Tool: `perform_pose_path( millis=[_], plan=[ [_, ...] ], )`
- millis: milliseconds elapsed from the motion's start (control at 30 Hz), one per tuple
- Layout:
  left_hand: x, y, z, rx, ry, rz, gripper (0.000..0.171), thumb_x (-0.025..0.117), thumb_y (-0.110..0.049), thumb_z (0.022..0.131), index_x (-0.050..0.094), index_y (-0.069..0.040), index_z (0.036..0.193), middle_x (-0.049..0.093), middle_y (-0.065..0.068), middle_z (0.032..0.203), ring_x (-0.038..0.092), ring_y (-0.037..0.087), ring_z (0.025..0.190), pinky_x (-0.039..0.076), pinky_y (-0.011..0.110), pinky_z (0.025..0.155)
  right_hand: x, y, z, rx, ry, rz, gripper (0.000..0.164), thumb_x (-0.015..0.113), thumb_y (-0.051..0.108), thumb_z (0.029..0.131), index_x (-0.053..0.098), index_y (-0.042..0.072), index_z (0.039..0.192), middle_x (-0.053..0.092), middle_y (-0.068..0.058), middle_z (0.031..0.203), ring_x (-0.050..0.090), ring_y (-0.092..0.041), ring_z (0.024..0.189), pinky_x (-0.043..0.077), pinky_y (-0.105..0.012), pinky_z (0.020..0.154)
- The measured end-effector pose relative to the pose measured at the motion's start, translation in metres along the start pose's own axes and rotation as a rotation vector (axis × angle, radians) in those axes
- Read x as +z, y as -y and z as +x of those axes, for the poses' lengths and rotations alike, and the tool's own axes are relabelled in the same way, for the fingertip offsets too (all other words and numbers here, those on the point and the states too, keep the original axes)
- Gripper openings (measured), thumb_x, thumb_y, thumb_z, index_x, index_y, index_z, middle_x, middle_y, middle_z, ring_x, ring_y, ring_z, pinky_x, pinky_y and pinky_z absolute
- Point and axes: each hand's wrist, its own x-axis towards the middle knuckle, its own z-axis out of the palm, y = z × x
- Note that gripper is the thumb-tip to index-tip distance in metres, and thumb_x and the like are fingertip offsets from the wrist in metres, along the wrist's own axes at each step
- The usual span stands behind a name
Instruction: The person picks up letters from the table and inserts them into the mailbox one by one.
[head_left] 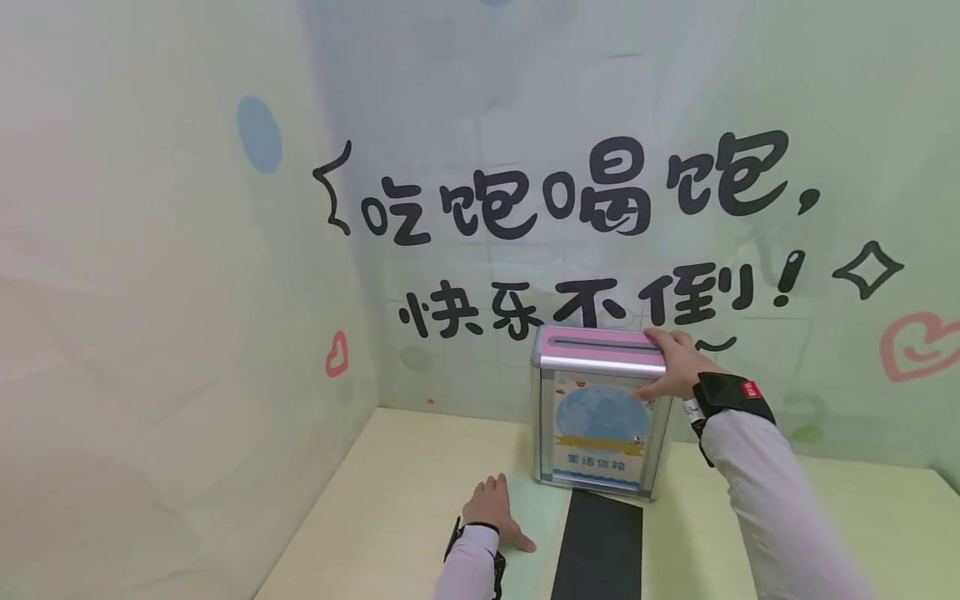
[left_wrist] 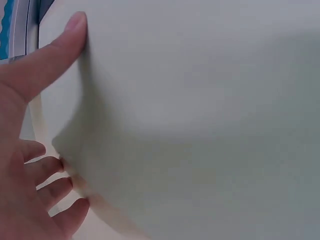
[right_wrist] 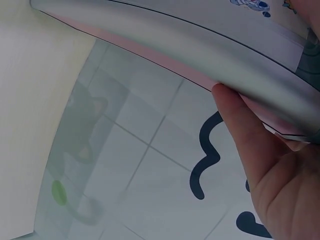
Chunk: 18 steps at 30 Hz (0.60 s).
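A clear-sided letter box (head_left: pixel 600 425) with a silver frame, a pink slotted top and a blue-globe poster stands upright by the back wall. My right hand (head_left: pixel 677 365) grips its top right end, thumb on the front and fingers over the top. In the right wrist view that hand (right_wrist: pixel 280 165) lies against the box's silver and pink edge (right_wrist: pixel 165 45). Left of the box, my left hand (head_left: pixel 491 510) rests with thumb spread on a pale green sheet (head_left: pixel 542 504). The left wrist view has its fingertips along the edge of this sheet (left_wrist: pixel 200 125).
A dark strip (head_left: pixel 600 546) runs from the box's foot toward the near edge of the pale wooden table (head_left: pixel 397 500). Behind stands a wall (head_left: pixel 465 108) printed with large black lettering, and another wall (head_left: pixel 150 333) closes the left side.
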Motion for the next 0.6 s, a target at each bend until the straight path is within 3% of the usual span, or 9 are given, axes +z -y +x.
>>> perform_pose_path(
  millis=[300, 600],
  plan=[
    [-0.012, -0.004, 0.002, -0.006, 0.012, 0.0, 0.086, 0.091, -0.036, 0.042, 0.052, -0.002, 0.111, 0.056, 0.012, 0.1, 0.051, 0.028, 0.092, 0.05, 0.042, 0.068, -0.002, 0.002, -0.001, -0.009, -0.002, -0.009, 0.103, 0.079, 0.031, 0.065, 0.016, 0.004, 0.141, 0.017, -0.033, 0.131, 0.039, -0.045, 0.101, 0.04, -0.055, 0.08],
    [-0.013, 0.006, 0.0, -0.055, -0.009, 0.025, 0.09, 0.091, -0.042, 0.034, 0.052, -0.001, 0.104, 0.049, 0.014, 0.095, 0.048, 0.031, 0.085, 0.048, 0.049, 0.065, 0.002, -0.002, 0.002, -0.013, -0.007, -0.007, 0.103, 0.079, 0.031, 0.064, 0.018, 0.004, 0.141, 0.017, -0.032, 0.132, 0.039, -0.045, 0.102, 0.04, -0.055, 0.081]
  ],
)
